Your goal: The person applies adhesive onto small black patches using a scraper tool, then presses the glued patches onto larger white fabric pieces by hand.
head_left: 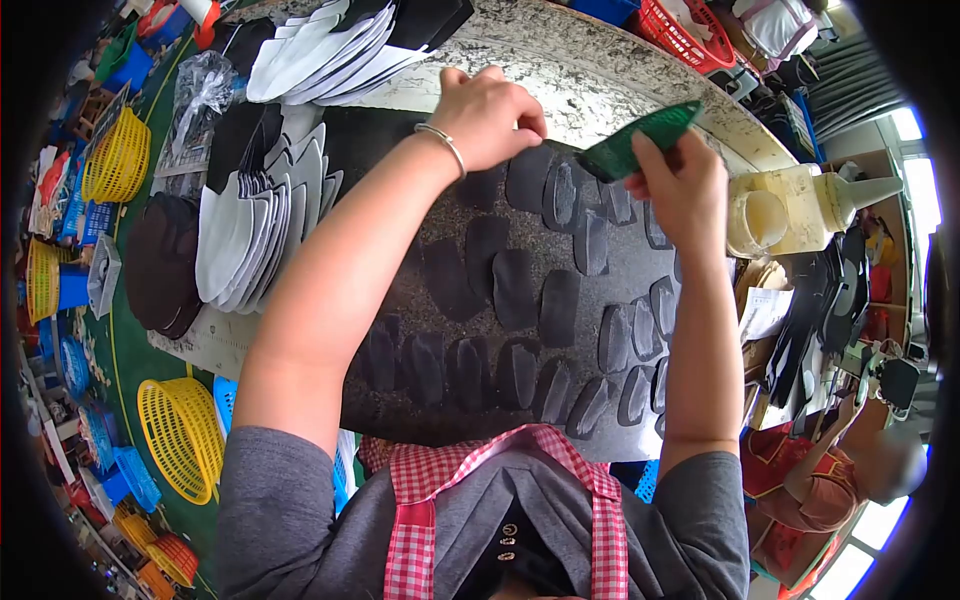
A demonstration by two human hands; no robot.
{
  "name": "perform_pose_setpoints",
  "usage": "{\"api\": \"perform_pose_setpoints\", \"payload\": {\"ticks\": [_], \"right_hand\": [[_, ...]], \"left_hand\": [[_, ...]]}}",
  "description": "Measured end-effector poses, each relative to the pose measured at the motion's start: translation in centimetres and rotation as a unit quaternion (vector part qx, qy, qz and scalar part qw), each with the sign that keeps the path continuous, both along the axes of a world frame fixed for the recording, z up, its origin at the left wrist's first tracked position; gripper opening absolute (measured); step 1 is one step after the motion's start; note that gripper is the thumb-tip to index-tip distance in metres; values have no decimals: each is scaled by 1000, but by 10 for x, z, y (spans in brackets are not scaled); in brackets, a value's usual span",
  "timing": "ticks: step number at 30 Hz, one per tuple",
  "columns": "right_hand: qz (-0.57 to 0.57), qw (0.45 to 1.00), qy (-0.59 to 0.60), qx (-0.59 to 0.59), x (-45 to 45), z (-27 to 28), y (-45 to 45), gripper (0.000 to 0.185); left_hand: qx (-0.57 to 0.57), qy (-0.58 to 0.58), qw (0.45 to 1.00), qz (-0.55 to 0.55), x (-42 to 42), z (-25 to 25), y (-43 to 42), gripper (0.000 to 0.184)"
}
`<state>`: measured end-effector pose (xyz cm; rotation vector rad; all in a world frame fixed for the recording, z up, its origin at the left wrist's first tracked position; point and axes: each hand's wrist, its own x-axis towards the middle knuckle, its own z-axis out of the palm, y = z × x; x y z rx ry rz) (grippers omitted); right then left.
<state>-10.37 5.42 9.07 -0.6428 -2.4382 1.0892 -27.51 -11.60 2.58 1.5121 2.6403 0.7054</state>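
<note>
My left hand [490, 115], with a bangle at the wrist, is over the far edge of a dark board [390, 130]. Its fingers are curled and the thumb is close to the index finger; whatever they hold, if anything, is hidden. Just below it lies a black curved strip [527, 178]. My right hand [685, 180] grips a flat green plastic scraper [640, 140], held tilted above the board's far right part. Several more dark strips [515, 290] lie in rough rows on the board. Those on the right, such as one greyish strip [590, 243], have paler, shinier faces.
Stacked white and black shaped pieces [245, 240] stand at the left, with more white pieces [330, 60] at the back. A glue bottle [790, 210] lies at the right. Yellow baskets [180, 435] are on the floor at left. Another person [820, 475] sits at the right.
</note>
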Motion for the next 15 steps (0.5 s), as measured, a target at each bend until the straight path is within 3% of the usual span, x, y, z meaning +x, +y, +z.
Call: {"api": "perform_pose_setpoints", "payload": {"ticks": [5,9,12,15], "right_hand": [[21,997,-5,72,-36,-41,-10,26],[91,985,-35,141,-23,-56,-17,27],[124,986,-100,52,1,-22,-28,25],[82,996,-29,9,2,1,-34,22]], "left_hand": [[-68,16,998,5,-6,-4,-8,6],[-48,23,999,-7,-4,-14,-11,7],[-50,45,998,-2,-2,-12,-10,7],[-12,40,999,29,-5,-9,-15,4]]}}
